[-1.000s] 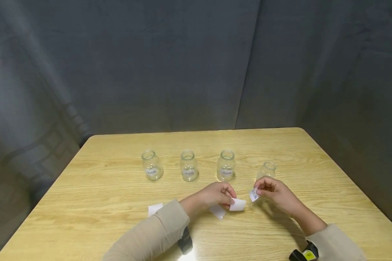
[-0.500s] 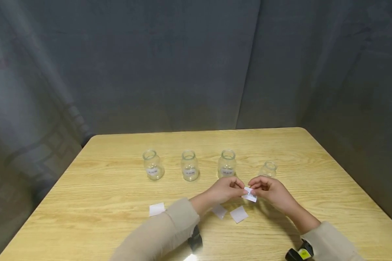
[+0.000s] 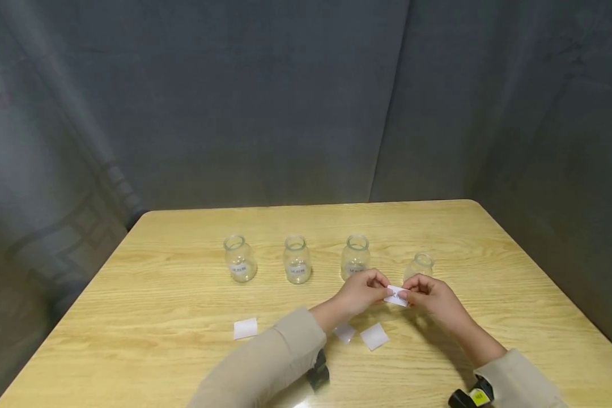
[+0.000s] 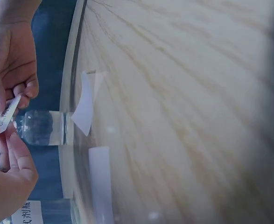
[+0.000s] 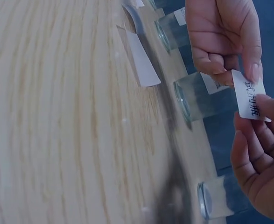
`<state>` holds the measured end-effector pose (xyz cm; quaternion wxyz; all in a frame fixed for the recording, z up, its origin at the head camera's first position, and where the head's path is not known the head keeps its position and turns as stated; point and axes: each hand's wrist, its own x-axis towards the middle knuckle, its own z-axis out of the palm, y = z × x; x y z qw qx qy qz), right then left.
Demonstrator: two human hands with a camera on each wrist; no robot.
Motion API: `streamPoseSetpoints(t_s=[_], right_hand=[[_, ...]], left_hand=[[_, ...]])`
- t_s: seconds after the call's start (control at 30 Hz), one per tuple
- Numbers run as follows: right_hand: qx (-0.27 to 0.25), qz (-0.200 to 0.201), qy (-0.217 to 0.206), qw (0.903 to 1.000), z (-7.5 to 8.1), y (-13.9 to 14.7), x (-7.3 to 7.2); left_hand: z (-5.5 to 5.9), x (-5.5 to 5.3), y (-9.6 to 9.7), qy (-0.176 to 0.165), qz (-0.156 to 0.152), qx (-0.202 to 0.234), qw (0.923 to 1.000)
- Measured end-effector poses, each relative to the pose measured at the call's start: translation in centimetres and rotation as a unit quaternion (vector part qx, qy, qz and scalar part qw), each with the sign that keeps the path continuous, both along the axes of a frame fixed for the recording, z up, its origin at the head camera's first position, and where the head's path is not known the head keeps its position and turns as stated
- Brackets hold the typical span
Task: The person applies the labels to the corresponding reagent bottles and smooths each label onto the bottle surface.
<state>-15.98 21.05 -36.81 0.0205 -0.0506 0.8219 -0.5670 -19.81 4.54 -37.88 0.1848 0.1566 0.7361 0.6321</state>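
A small white label (image 3: 396, 296) with printed dark characters is held in the air between both hands. My left hand (image 3: 357, 292) pinches its left edge between thumb and fingers, and my right hand (image 3: 438, 303) pinches the right edge. Close up in the right wrist view, the label (image 5: 249, 97) faces the camera with both thumbs on its printed side. Just behind the right hand stands a glass jar (image 3: 420, 264), its lower part hidden. Further left, three upright glass jars make a row: one jar (image 3: 356, 258), another jar (image 3: 297, 260), and a leftmost jar (image 3: 240, 259), each with a white label.
Pieces of white paper lie on the wooden table (image 3: 148, 294): one paper (image 3: 246, 328) at left, another paper (image 3: 344, 333) partly behind the left forearm, and a third paper (image 3: 374, 336) below the hands. Dark grey curtains (image 3: 265, 113) hang behind the table.
The left hand has let go of a white paper, which now lies on the table. It has moved right and taken the label's other edge. Both hands then shifted slightly right with the label.
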Motion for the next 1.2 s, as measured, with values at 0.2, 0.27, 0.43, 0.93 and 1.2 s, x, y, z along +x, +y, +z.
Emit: streamPoseSetpoints(t_s=[0.2, 0.27, 0.43, 0.93, 1.2], right_hand=[[-0.007, -0.035, -0.014, 0.9993, -0.6, 0.7, -0.3], [-0.008, -0.051, -0.019, 0.9985, -0.7, 1.0, -0.4], [-0.021, -0.089, -0.029, 0.9954, -0.8, 1.6, -0.5], [0.027, -0.163, -0.055, 0.9848, -1.5, 3.0, -0.9], [0.043, -0.158, -0.054, 0.985, -1.6, 3.8, -1.4]], left_hand=[[-0.4, -0.3, 1.2, -0.003, 0.016, 0.02, 0.9997], [-0.6, -0.4, 1.8, 0.005, 0.026, 0.019, 0.9995], [-0.8, -0.7, 3.2, 0.009, 0.065, 0.013, 0.9978], [-1.4, -0.9, 5.6, 0.028, 0.107, -0.058, 0.9922], [-1.5, -1.4, 6.6, 0.092, 0.125, -0.144, 0.9773]])
